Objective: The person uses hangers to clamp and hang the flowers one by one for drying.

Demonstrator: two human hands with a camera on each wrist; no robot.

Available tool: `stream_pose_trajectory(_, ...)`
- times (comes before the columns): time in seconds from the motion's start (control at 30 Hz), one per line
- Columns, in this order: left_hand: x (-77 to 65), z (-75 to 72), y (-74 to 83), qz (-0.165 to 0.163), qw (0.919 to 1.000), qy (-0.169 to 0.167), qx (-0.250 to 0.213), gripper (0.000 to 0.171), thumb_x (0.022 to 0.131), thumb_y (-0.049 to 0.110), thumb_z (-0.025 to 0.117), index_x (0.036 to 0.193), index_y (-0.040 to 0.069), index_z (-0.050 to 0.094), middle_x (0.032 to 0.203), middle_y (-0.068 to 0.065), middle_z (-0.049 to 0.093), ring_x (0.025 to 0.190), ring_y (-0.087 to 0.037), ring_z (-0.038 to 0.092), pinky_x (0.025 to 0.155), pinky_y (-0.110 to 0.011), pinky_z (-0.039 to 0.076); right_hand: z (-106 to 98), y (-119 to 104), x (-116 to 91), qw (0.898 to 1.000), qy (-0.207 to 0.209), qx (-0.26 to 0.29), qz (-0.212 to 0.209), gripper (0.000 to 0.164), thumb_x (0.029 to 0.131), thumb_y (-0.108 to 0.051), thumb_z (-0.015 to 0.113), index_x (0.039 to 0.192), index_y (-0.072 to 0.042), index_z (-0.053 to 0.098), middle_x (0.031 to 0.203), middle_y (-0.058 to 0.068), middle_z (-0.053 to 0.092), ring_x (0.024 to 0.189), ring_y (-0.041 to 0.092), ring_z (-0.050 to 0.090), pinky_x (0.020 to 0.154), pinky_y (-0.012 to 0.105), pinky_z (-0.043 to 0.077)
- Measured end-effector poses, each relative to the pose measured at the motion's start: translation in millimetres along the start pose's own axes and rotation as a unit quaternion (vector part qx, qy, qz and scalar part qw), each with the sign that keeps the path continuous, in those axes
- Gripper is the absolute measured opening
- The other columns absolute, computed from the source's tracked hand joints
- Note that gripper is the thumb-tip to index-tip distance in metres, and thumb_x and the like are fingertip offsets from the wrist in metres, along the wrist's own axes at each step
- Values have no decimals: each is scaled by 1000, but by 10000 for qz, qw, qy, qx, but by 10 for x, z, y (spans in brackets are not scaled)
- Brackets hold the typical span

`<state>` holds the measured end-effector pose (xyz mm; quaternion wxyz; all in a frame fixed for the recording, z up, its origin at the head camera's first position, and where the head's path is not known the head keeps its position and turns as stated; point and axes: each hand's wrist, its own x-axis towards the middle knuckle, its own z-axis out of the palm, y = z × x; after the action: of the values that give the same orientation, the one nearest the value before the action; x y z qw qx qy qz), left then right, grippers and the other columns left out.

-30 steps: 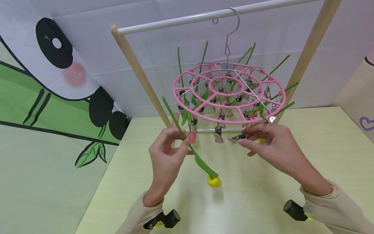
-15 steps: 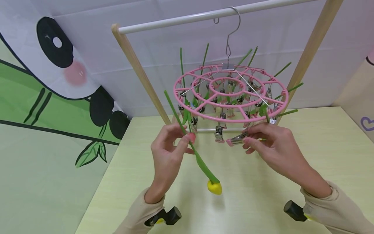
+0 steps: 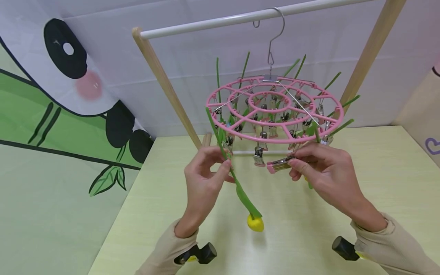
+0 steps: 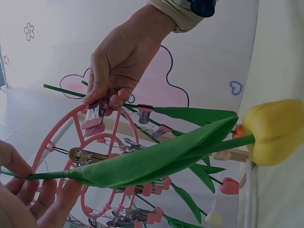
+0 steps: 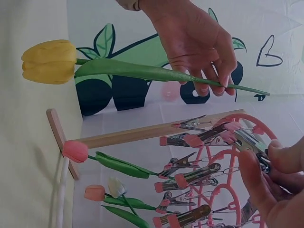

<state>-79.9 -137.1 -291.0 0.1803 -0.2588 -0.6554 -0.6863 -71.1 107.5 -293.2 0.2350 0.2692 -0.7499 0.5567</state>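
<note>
A yellow artificial tulip hangs head-down from my left hand, whose thumb and fingers pinch its green stem; the left wrist view shows its long leaf close up. My right hand pinches a metal clip with pink tips, tilted sideways under the rim of the pink round hanger. The clip's tips point toward the tulip stem but stand apart from it. In the right wrist view, a pink tulip and other tulips hang from clips on the hanger.
The hanger's metal hook hangs on a white rod between wooden posts. Another clip dangles at the front rim, near my right fingers. Several green stems stick up around the ring. Beneath lies a pale wooden table.
My left hand and the yellow tulip have shifted slightly right, toward the clip. My right hand has turned the clip a little, and the ring has swung slightly right.
</note>
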Motion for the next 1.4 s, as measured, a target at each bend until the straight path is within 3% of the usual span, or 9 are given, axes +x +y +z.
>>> stream_pose_trajectory(0.17,-3,57,-20,35,9999,-116,-35,20,84,-10,57,104,-11,54,87,-21,53,75,-22,57,51,-42,57,3,-11,-6,9999,-28,57,89,15,79,11,68,89,1,68,78,14,66,58,13,63,54,22,55)
stream_pose_trajectory(0.5,39,180,-22,130,9995,-251,-115,21,85,-8,57,105,-10,54,90,-20,54,78,-22,57,52,-41,58,50,-38,9,9986,13,446,268,21,76,20,66,90,4,67,79,12,66,57,16,64,56,27,57)
stream_pose_trajectory(0.6,61,215,-23,199,9990,-299,-247,21,84,-8,57,105,-12,54,90,-21,54,80,-33,58,52,-41,58,69,-47,17,9974,-1,649,321,20,76,20,65,91,6,67,78,11,66,57,17,64,55,28,57)
stream_pose_trajectory(0.73,90,262,-22,298,9982,-317,-403,22,84,-8,57,105,-13,53,89,-22,54,82,-39,55,51,-41,57,91,-57,25,9959,-44,816,388,15,79,16,65,91,7,66,77,13,66,57,17,64,56,28,57)
stream_pose_trajectory(0.93,118,339,-12,398,9974,-360,-473,21,85,-9,57,106,-11,54,90,-20,54,80,-27,59,51,-40,58,137,-59,36,9967,-117,755,266,13,81,12,66,92,7,65,78,9,67,58,15,65,57,27,57)
stream_pose_trajectory(1.17,112,382,-9,345,9977,-350,-470,20,85,-11,56,105,-9,53,91,-19,54,66,-23,59,51,-39,58,227,-56,30,9903,16,1369,233,16,79,16,65,93,8,66,77,12,67,57,17,64,56,27,57)
stream_pose_trajectory(1.27,103,364,-15,299,9985,-317,-333,21,86,-9,57,106,-8,54,91,-18,55,66,-23,59,52,-39,58,236,-67,23,9906,-66,1262,523,14,81,13,65,94,7,66,80,13,67,58,18,65,58,28,57)
stream_pose_trajectory(1.4,72,326,-35,137,9993,-288,-190,21,87,-7,58,107,-6,55,91,-16,56,67,-25,59,53,-39,58,234,-92,11,9886,-356,809,1216,14,85,2,67,98,5,65,86,13,67,63,18,67,61,30,58)
